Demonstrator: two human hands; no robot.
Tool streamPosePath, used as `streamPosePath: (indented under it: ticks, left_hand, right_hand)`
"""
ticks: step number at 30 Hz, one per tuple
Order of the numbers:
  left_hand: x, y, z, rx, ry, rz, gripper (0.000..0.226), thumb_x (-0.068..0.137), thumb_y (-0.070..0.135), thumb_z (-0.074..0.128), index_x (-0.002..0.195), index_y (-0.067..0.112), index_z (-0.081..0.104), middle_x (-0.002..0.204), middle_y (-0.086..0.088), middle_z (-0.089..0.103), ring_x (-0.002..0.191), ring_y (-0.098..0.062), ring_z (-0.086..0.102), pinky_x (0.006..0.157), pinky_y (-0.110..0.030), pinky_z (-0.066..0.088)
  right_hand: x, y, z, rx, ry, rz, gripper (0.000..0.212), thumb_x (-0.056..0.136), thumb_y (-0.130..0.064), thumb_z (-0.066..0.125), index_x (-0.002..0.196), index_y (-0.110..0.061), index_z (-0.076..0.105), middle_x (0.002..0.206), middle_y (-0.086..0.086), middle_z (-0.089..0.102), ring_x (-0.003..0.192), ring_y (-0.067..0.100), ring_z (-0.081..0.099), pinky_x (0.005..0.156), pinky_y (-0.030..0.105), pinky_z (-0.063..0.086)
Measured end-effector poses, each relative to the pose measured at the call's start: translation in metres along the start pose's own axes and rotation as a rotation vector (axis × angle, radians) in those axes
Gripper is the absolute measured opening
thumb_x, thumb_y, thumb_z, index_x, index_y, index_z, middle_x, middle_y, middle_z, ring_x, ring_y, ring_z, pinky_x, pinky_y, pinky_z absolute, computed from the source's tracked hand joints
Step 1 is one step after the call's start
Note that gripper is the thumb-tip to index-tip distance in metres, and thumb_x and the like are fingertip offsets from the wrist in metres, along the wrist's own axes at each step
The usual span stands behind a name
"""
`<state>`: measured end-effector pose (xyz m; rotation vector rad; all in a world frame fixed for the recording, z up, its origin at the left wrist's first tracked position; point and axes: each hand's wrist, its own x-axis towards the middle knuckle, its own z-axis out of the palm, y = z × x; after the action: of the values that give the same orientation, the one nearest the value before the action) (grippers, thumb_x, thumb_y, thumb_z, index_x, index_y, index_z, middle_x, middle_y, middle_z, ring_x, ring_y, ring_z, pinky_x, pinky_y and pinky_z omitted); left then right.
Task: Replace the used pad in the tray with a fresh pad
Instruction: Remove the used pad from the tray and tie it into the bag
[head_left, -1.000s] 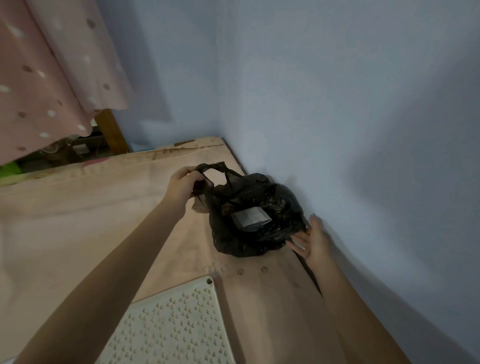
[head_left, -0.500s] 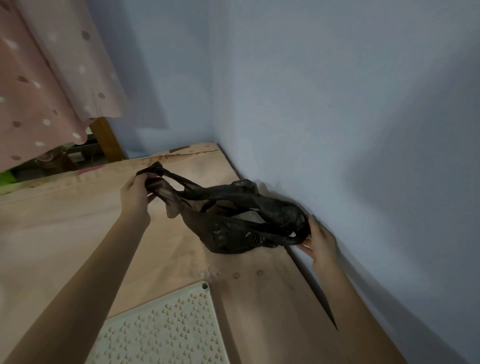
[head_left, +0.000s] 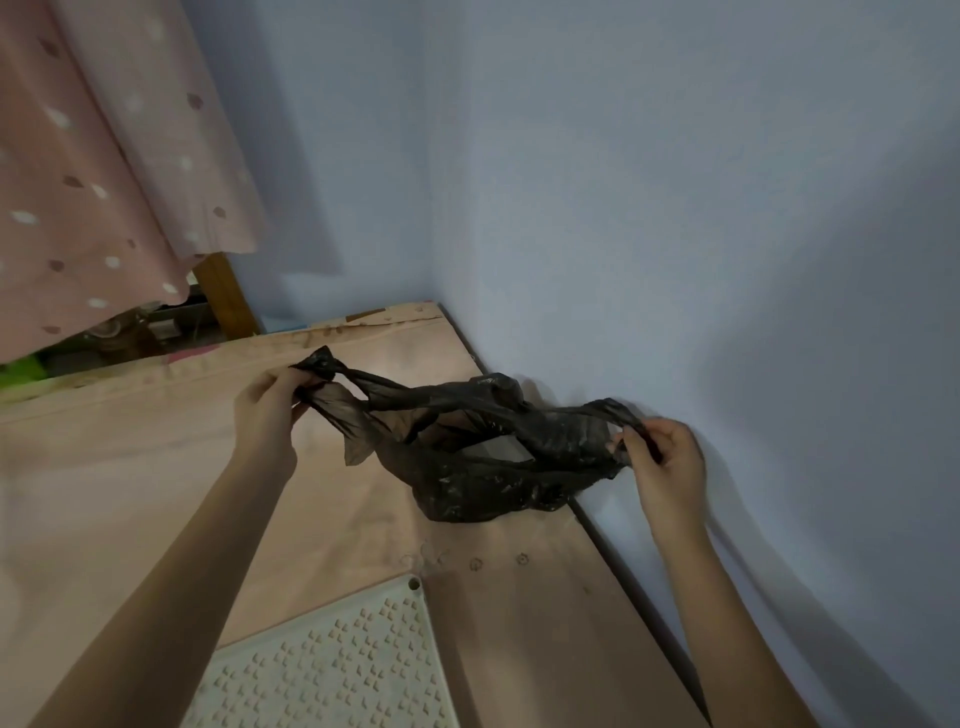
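A black plastic bag (head_left: 483, 483) lies on the beige floor covering next to the blue wall. Something pale and folded (head_left: 501, 448) shows through its mouth; I cannot tell what it is. My left hand (head_left: 270, 410) grips the bag's left handle and holds it stretched out to the left. My right hand (head_left: 660, 462) pinches the right handle close to the wall. The bag's mouth is stretched wide between both hands. A cream perforated tray grid (head_left: 332, 670) lies at the bottom, nearer to me than the bag.
The blue wall (head_left: 675, 234) runs close along the right and meets another wall in the far corner. A pink dotted curtain (head_left: 88, 171) hangs at the upper left beside a wooden post (head_left: 223, 291). Beige floor covering (head_left: 130, 467) spreads to the left.
My right hand moved from the bag's side onto its right handle and took hold. My left hand has pulled the left handle out to the left, stretching the bag flat and wide.
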<state>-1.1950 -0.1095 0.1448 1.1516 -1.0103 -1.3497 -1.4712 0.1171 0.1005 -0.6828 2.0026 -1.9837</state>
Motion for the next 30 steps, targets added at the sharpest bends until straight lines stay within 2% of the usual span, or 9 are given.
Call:
streamPosePath:
  ticks: [2, 7, 11, 13, 15, 17, 23, 26, 30]
  left_hand:
    - [-0.005, 0.005, 0.004, 0.012, -0.021, 0.018, 0.013, 0.088, 0.006, 0.059, 0.075, 0.011, 0.061, 0.080, -0.006, 0.061, 0.090, -0.025, 0.058, 0.090, -0.033, 0.050]
    - [-0.012, 0.018, 0.015, 0.085, -0.021, 0.127, 0.018, 0.088, 0.019, 0.065, 0.070, 0.014, 0.063, 0.076, 0.000, 0.065, 0.089, -0.019, 0.060, 0.091, -0.032, 0.047]
    - [-0.023, 0.028, 0.027, 0.102, -0.160, 0.247, 0.024, 0.090, 0.012, 0.059, 0.068, 0.015, 0.064, 0.097, 0.008, 0.069, 0.098, -0.007, 0.059, 0.089, -0.022, 0.040]
    - [-0.028, 0.030, 0.033, 0.130, -0.256, 0.294, 0.030, 0.091, 0.009, 0.055, 0.063, 0.015, 0.063, 0.090, 0.007, 0.069, 0.089, -0.003, 0.058, 0.082, -0.017, 0.041]
    - [-0.033, 0.034, 0.039, 0.153, -0.346, 0.315, 0.034, 0.091, 0.007, 0.053, 0.057, 0.011, 0.058, 0.062, 0.013, 0.061, 0.071, 0.002, 0.056, 0.072, -0.010, 0.041]
    - [-0.040, 0.038, 0.047, 0.175, -0.428, 0.332, 0.037, 0.092, 0.006, 0.051, 0.056, 0.012, 0.053, 0.053, 0.014, 0.052, 0.061, 0.002, 0.052, 0.063, -0.004, 0.040]
    - [-0.064, 0.053, 0.070, 0.072, -0.545, 0.308, 0.026, 0.094, 0.004, 0.048, 0.070, 0.011, 0.056, 0.077, -0.017, 0.061, 0.072, -0.016, 0.059, 0.055, -0.012, 0.043]
    - [-0.073, 0.055, 0.076, -0.030, -0.638, 0.241, 0.022, 0.094, -0.002, 0.043, 0.082, 0.005, 0.061, 0.071, -0.010, 0.062, 0.060, -0.011, 0.063, 0.059, -0.017, 0.052]
    - [-0.073, 0.048, 0.078, 0.040, -0.692, 0.261, 0.045, 0.090, -0.008, 0.036, 0.102, 0.022, 0.066, 0.092, -0.004, 0.066, 0.075, -0.009, 0.067, 0.070, -0.018, 0.053]
  right_hand:
    - [0.003, -0.015, 0.000, -0.068, -0.034, -0.065, 0.023, 0.085, -0.009, 0.066, 0.107, -0.010, 0.060, 0.097, -0.008, 0.064, 0.093, 0.001, 0.062, 0.073, 0.008, 0.049]
    - [0.016, -0.052, -0.001, -0.252, -0.215, -0.139, 0.037, 0.082, -0.005, 0.070, 0.117, -0.012, 0.061, 0.111, -0.001, 0.061, 0.103, 0.011, 0.057, 0.093, 0.027, 0.046]
    - [0.020, -0.075, 0.000, -0.477, -0.318, -0.349, 0.015, 0.087, -0.007, 0.063, 0.099, -0.016, 0.068, 0.093, -0.006, 0.060, 0.085, 0.004, 0.056, 0.079, 0.002, 0.040]
    - [0.022, -0.084, 0.004, -0.510, -0.324, -0.465, 0.009, 0.086, -0.009, 0.065, 0.093, -0.012, 0.069, 0.089, -0.005, 0.058, 0.079, 0.001, 0.055, 0.072, -0.003, 0.037]
    - [0.022, -0.091, 0.010, -0.428, -0.333, -0.473, 0.009, 0.087, -0.011, 0.065, 0.092, -0.016, 0.069, 0.089, -0.008, 0.061, 0.082, -0.003, 0.058, 0.072, -0.002, 0.038]
    - [0.020, -0.096, 0.017, -0.257, -0.332, -0.394, 0.012, 0.087, -0.011, 0.064, 0.092, -0.021, 0.069, 0.092, -0.012, 0.067, 0.087, -0.006, 0.060, 0.074, 0.001, 0.042]
    - [0.020, -0.109, 0.030, 0.259, -0.338, -0.132, 0.026, 0.080, -0.016, 0.053, 0.056, -0.019, 0.062, 0.073, 0.004, 0.073, 0.083, 0.022, 0.071, 0.071, 0.021, 0.055]
    - [0.026, -0.108, 0.032, 0.477, -0.412, -0.026, 0.031, 0.082, -0.015, 0.049, 0.051, -0.014, 0.049, 0.054, 0.007, 0.054, 0.055, 0.028, 0.061, 0.071, 0.038, 0.058]
    - [0.033, -0.105, 0.034, 0.492, -0.503, 0.108, 0.025, 0.078, -0.031, 0.052, 0.060, -0.014, 0.058, 0.062, 0.006, 0.055, 0.047, 0.018, 0.049, 0.059, 0.033, 0.052]
